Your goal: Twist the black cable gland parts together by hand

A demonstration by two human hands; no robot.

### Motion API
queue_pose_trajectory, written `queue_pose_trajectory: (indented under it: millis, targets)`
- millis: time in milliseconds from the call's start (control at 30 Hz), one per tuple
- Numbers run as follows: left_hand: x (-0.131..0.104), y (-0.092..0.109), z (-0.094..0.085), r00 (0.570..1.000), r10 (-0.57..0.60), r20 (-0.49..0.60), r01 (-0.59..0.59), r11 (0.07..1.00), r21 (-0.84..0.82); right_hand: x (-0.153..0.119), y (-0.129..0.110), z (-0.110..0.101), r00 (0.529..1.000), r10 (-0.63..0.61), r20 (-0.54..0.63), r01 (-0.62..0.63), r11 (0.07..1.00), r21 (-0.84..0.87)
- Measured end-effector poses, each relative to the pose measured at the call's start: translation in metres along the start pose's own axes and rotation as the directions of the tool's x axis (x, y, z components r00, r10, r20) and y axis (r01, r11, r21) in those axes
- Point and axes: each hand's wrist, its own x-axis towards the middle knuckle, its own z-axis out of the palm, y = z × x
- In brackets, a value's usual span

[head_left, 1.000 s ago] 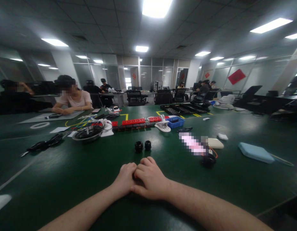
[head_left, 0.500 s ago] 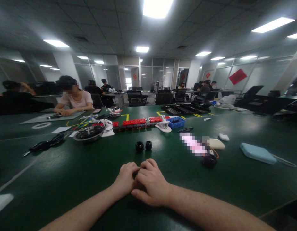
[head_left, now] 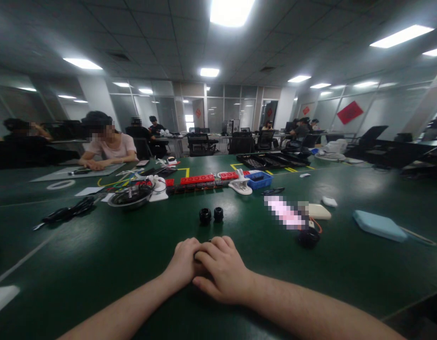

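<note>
While the desk (head_left: 108, 250) leaves room on both sides, its edge well off rightward, left hand (head_left: 185, 262) and right hand (head_left: 225, 271) curl together near two black fittings (head_left: 205, 217); whether they grip anything, I cannot tell.

The green table (head_left: 133, 245) bore strips of yellow tape (head_left: 188, 173) toward its far edge. With twelve o'clock straight ahead of the wearer, a larger black fitting (head_left: 205, 217) and a smaller black fitting (head_left: 218, 215) stood side by side at twelve, short of a row of red-topped parts (head_left: 197, 180). A blue basket (head_left: 260, 183) lay between twelve and one, a black tray (head_left: 271, 161) farther off at one, a pale blue case (head_left: 379, 226) at two, a metal bowl (head_left: 130, 205) at eleven, and a black cable bundle (head_left: 80, 207) at ten.
</note>
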Motion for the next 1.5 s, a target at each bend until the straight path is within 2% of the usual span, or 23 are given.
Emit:
queue_pose_trajectory:
  millis: [200, 300, 533, 767, 1067, 1300, 1500]
  targets:
    - [0.001, 0.000, 0.002, 1.000, -0.022, -0.012, 0.022, 1.000, 0.007, 0.001, -0.002, 0.001, 0.995, -0.039, 0.095, 0.046, 0.997, -0.068]
    - [0.001, 0.003, -0.001, 0.999, -0.037, 0.002, 0.037, 0.999, -0.005, 0.000, -0.001, 0.001, 0.996, -0.038, 0.079, 0.044, 0.996, -0.073]
    - [0.001, 0.001, -0.002, 0.999, -0.043, -0.004, 0.043, 0.999, -0.030, -0.004, 0.009, 0.000, 0.999, 0.037, -0.024, -0.038, 0.996, -0.076]
    - [0.000, 0.001, -0.002, 0.999, -0.015, -0.045, 0.013, 1.000, -0.027, -0.002, 0.016, -0.005, 0.992, 0.114, -0.051, -0.119, 0.986, -0.113]
    - [0.000, 0.002, -0.003, 0.999, -0.006, -0.043, 0.005, 1.000, -0.026, -0.001, 0.019, -0.004, 0.979, 0.205, -0.017, -0.205, 0.968, -0.146]
    - [-0.001, 0.003, -0.004, 0.999, -0.014, -0.034, 0.012, 0.999, -0.040, 0.003, 0.019, -0.007, 0.953, 0.299, 0.052, -0.291, 0.948, -0.129]
    - [-0.003, 0.007, -0.008, 1.000, -0.027, 0.008, 0.027, 0.999, -0.043, 0.004, 0.021, -0.002, 0.939, 0.335, 0.074, -0.325, 0.937, -0.126]
